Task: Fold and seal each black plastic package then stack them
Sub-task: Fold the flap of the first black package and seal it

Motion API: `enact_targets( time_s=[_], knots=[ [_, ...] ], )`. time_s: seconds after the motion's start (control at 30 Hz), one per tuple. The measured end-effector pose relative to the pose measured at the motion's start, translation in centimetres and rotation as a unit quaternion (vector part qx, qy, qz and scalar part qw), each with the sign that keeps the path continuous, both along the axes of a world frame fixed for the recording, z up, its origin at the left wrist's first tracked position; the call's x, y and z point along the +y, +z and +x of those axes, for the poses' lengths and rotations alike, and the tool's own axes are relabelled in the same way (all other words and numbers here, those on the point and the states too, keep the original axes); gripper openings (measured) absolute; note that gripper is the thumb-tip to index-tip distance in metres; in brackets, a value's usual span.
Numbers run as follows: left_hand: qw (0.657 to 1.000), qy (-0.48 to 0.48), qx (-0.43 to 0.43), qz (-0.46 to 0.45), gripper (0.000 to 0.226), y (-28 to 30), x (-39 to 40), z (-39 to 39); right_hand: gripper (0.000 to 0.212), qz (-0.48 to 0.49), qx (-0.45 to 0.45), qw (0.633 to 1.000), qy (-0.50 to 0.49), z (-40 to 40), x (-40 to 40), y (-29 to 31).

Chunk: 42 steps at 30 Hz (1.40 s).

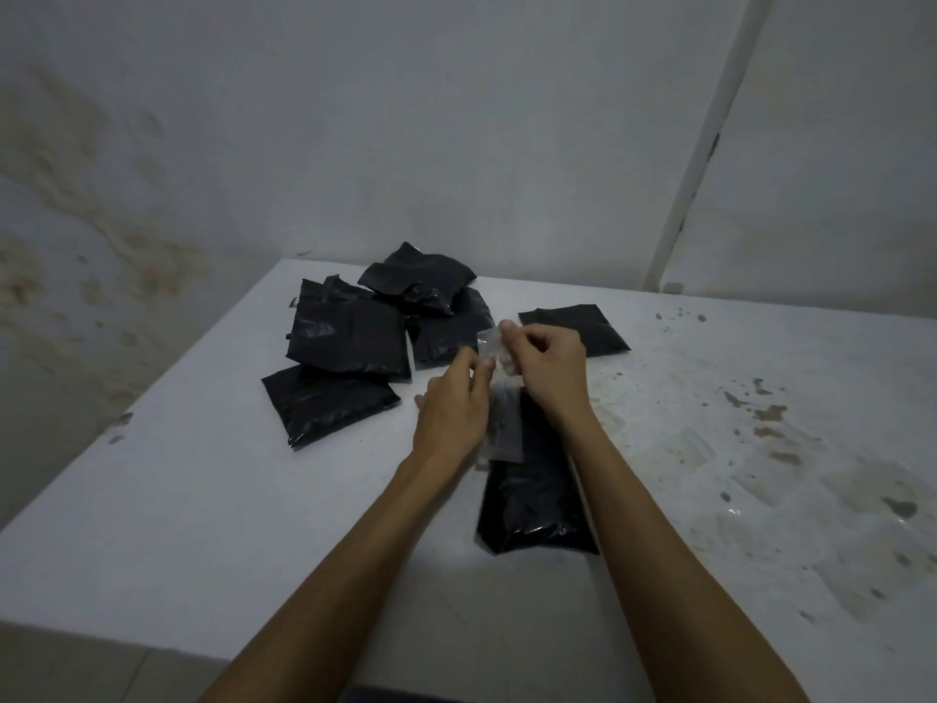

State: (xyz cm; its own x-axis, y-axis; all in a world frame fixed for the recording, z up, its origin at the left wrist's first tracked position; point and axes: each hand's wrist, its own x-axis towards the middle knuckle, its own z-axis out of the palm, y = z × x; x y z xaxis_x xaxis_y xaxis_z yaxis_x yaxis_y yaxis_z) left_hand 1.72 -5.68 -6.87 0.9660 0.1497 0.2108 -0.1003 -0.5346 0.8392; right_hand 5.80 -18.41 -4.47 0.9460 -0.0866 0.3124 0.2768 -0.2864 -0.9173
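A long black plastic package [535, 494] lies on the white table [253, 525] between my forearms, its far end under my hands. Both hands pinch a clear strip of tape [499, 383] that hangs from my fingertips down onto the package. My left hand [454, 403] grips the strip's left side; my right hand [545, 367] holds its upper end. Several black packages [350, 337] lie in a loose pile at the back left. A single flat black package [575, 327] rests behind my right hand.
The table's right side carries dark stains and shiny wet-looking patches [770, 423]. A stained wall stands behind the table, and a white pipe [705, 144] runs up it at the right. The table's left edge [127, 423] and near edge are close.
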Motion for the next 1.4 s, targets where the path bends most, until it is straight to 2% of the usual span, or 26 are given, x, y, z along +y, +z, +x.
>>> enact_targets(
  time_s=[0.17,0.4,0.5,0.6,0.67,0.77,0.9,1.0,1.1,1.3,1.4],
  knots=[
    [1.000,-0.001,0.003,-0.009,0.030,0.0,-0.1,-0.1,0.018,0.059,0.052,0.994,0.074,-0.2,-0.5,-0.2],
    [1.000,-0.006,0.010,-0.008,0.032,0.1,-0.2,-0.3,0.019,0.095,0.041,0.984,0.142,-0.3,-0.8,0.4],
    [1.000,-0.005,0.006,-0.009,0.033,0.1,-0.2,-0.3,0.026,0.079,0.060,0.980,0.171,-0.3,-1.5,0.5],
    [1.000,-0.003,0.009,-0.007,0.038,0.1,-0.3,-0.2,0.025,0.029,0.049,0.989,0.140,-0.1,-1.5,0.2],
    [1.000,-0.004,0.013,-0.005,0.042,0.1,-0.4,-0.3,0.017,0.032,0.055,0.991,0.117,0.2,-1.2,0.1],
    [1.000,-0.001,0.012,-0.001,0.034,0.3,-0.4,-0.5,0.006,0.045,0.064,0.994,0.077,0.5,-0.4,0.0],
    [1.000,0.000,0.008,-0.004,0.038,0.6,-0.4,-0.6,0.016,0.060,0.075,0.994,0.050,0.7,0.3,-0.3],
    [1.000,-0.004,0.015,-0.005,0.043,0.7,-0.4,-0.7,0.033,0.062,0.069,0.995,0.033,0.9,0.6,-0.6],
    [0.999,-0.002,0.035,-0.018,0.036,0.7,-0.5,-0.9,0.044,0.056,0.048,0.997,0.007,0.9,0.9,-0.8],
    [0.996,-0.031,0.073,-0.045,0.027,1.4,-0.2,-1.5,0.042,0.109,-0.015,0.990,-0.086,0.1,0.3,0.8],
    [0.992,-0.083,0.084,-0.040,0.030,1.3,0.5,-1.7,0.039,0.170,0.014,0.983,-0.072,-1.3,-0.8,2.0]
  ],
)
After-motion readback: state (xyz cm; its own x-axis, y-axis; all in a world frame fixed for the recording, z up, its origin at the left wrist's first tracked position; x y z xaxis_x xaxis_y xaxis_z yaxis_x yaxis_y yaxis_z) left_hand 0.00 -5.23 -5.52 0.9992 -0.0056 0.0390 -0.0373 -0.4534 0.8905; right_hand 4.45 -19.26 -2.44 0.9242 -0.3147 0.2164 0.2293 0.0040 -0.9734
